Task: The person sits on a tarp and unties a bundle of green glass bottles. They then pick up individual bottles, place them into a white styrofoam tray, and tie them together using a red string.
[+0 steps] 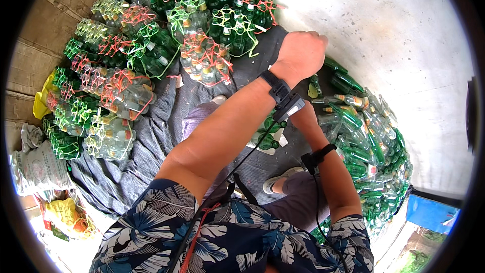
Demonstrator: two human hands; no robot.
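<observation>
My left hand (pixel 303 54) is raised beyond the near bottles, its fingers curled in toward the palm. Whatever it may hold is hidden from this side. Beneath and right of it lie loose green bottles (pixel 347 82). My right hand (pixel 305 117) is lower, partly covered by the box strapped to my left wrist, and its fingers do not show. Just left of that hand, a small group of green bottles (pixel 270 134) stands between my feet, largely covered by my left forearm.
A big heap of loose clear and green bottles (pixel 374 141) rises on the right. Tied bundles of upright bottles (pixel 204 60), bound with red and green strips, fill the far left. A dark sheet (pixel 166 106) covers the floor. A white wall (pixel 404 30) curves behind.
</observation>
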